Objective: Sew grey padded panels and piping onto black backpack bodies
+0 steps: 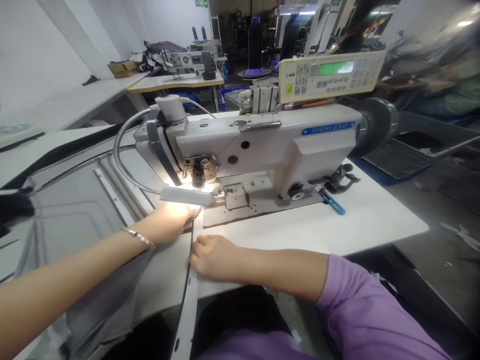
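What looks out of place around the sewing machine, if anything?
Dark specks on the sewing machine bed, just right of the small square plate: they look like dirt or oil, can't tell which. A blue-handled tool also lies loose against the machine's base, an odd resting spot. Nothing else stands out.

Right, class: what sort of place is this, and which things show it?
Probably a sewing workshop: a HIGHLEAD sewing machine with a control panel stands in front, a second machine sits farther back, and a tall dark thread cone stands behind the first.
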The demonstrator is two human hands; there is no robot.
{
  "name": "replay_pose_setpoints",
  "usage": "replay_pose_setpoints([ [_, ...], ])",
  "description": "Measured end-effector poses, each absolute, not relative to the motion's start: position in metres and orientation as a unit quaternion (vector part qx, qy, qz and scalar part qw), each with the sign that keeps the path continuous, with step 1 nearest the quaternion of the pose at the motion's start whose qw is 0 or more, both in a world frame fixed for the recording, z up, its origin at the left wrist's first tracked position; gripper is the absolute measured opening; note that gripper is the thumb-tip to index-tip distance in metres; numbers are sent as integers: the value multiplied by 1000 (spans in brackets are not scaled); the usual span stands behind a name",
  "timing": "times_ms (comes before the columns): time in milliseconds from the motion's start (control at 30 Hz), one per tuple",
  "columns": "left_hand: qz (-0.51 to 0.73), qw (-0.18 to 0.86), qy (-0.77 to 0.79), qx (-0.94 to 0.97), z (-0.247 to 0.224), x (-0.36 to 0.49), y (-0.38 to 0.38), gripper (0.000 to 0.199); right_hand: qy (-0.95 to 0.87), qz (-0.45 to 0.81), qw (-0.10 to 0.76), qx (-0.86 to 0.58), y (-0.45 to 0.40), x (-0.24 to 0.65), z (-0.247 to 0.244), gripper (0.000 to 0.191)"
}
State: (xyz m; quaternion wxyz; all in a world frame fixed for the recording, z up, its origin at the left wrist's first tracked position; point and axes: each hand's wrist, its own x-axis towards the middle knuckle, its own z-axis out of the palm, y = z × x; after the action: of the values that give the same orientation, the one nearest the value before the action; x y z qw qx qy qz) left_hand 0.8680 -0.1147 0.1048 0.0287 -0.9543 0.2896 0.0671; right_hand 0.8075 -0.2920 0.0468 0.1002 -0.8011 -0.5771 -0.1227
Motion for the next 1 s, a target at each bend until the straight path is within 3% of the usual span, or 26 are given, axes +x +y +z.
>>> replay_pose_setpoints([
  [200, 146, 87, 236, -957, 108, 864, -142, 42, -564, -117, 122, -808, -290, 814, 41, 20],
  [367, 102, 127, 222, -961, 101, 860, -156, 27, -551, -131, 139, -812, -291, 818, 36, 19],
  [600, 44, 155, 227, -960, 89, 860, -164, 23, -544, -139, 144, -815, -292, 821, 33, 18],
  [833, 22, 139, 294, -945, 130, 812, -156, 32, -513, -65, 201, -832, -296, 815, 46, 22],
  [1000, -75, 66, 314, -944, 127, 719, -66, 85, -527, -12, 200, -826, -291, 793, 66, 65],
])
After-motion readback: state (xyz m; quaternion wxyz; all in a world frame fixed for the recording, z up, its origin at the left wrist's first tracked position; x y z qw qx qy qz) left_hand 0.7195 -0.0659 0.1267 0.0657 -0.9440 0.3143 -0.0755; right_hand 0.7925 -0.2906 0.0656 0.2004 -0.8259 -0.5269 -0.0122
